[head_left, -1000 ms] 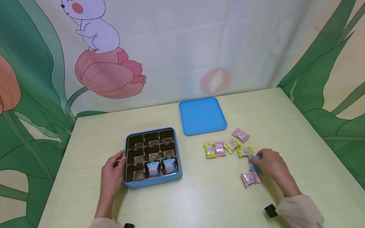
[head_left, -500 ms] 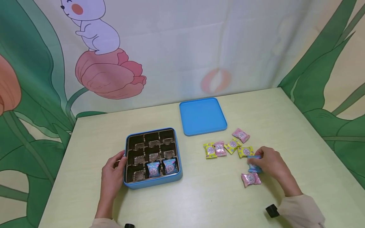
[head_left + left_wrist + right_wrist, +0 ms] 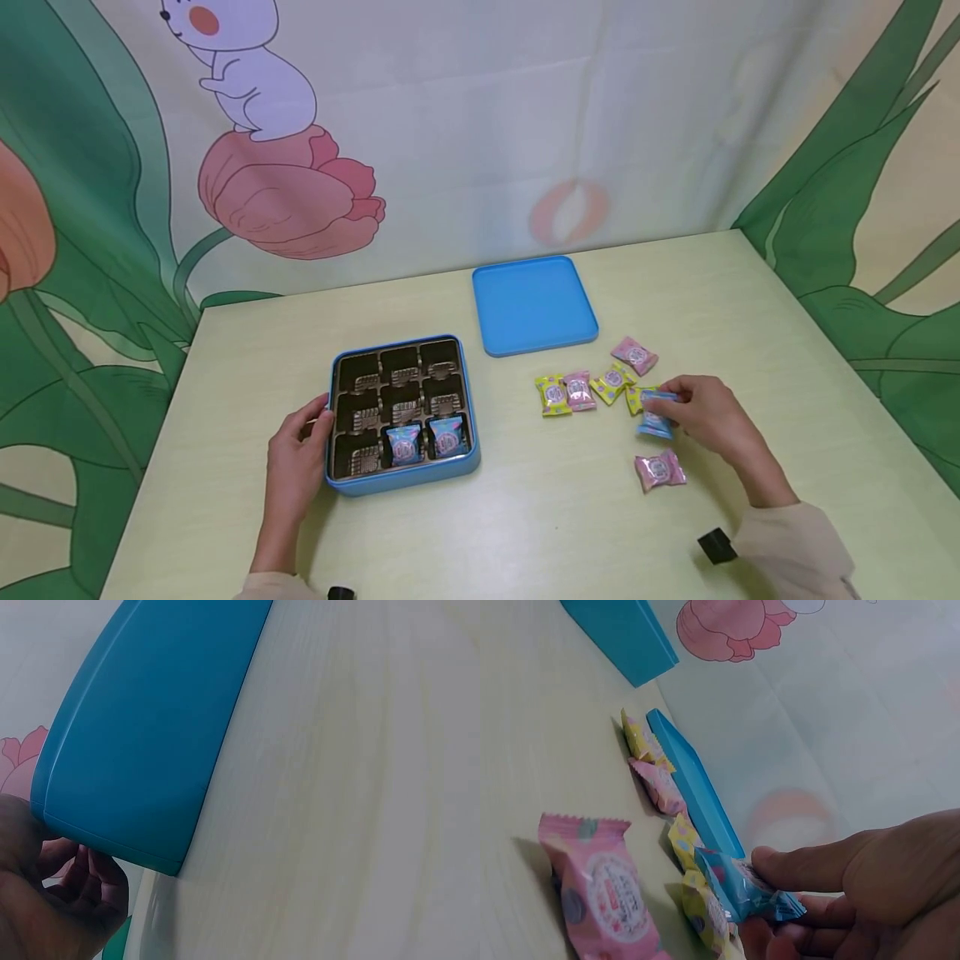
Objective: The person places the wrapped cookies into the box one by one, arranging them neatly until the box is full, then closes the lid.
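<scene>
A blue square box (image 3: 405, 482) with a brown divided tray stands on the left of the table. Two blue-wrapped candies (image 3: 426, 442) lie in its front row, in the middle and right compartments. My left hand (image 3: 296, 454) holds the box by its left side; the left wrist view has the curled fingers (image 3: 97, 881) against its wall. Between thumb and fingers, my right hand (image 3: 712, 417) pinches another blue candy (image 3: 746, 889), lifted a little above the table. Behind that candy, a yellow candy (image 3: 701, 911) is partly hidden. A pink candy (image 3: 659, 471) lies in front of it.
A blue lid (image 3: 534, 307) lies flat at the back of the table. Several yellow and pink candies, among them a yellow one (image 3: 552, 395) and a pink one (image 3: 634, 356), lie between the lid and my right hand. A printed curtain (image 3: 465, 142) hangs behind the table.
My right hand has picked the blue candy up off the table and moved it slightly left and away from me. The left hand and the box have stayed put.
</scene>
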A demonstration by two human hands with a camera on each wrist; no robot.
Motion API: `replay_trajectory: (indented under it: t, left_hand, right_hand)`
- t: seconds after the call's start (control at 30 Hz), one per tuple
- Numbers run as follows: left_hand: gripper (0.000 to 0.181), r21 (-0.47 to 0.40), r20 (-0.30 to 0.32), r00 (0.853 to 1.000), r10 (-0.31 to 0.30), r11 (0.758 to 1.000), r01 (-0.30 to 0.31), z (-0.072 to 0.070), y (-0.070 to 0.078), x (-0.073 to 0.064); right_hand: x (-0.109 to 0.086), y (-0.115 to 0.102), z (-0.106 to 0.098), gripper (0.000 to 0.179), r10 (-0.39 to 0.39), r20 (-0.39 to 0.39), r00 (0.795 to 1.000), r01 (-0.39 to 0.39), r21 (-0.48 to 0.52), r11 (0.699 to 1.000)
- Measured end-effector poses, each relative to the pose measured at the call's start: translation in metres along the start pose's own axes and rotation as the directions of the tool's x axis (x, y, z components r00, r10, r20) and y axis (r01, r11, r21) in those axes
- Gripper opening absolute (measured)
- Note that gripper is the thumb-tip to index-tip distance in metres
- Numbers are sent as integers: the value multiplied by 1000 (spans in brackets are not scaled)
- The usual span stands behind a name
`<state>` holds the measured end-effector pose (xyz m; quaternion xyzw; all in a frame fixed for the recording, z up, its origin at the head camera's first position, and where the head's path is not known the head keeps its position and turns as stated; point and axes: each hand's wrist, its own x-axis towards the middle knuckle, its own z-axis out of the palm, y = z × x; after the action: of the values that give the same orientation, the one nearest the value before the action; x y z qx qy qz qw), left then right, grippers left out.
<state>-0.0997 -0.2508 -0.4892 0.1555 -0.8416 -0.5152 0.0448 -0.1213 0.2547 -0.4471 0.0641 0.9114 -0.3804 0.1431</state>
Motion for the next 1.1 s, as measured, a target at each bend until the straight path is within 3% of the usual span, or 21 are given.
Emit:
replay_trajectory:
  t: [0.4,1.1]
  left_hand:
    - [47,-9,-7,1000,-4,1000,4,1,1,0]
    - [46,-5,-19,1000,-10,1000,10,1,1,-1]
  right_hand:
    - [5,-22,2,27,-70,25,997,66,126,990]
    - [24,-68,22,29,-153,0,988,150,203,968]
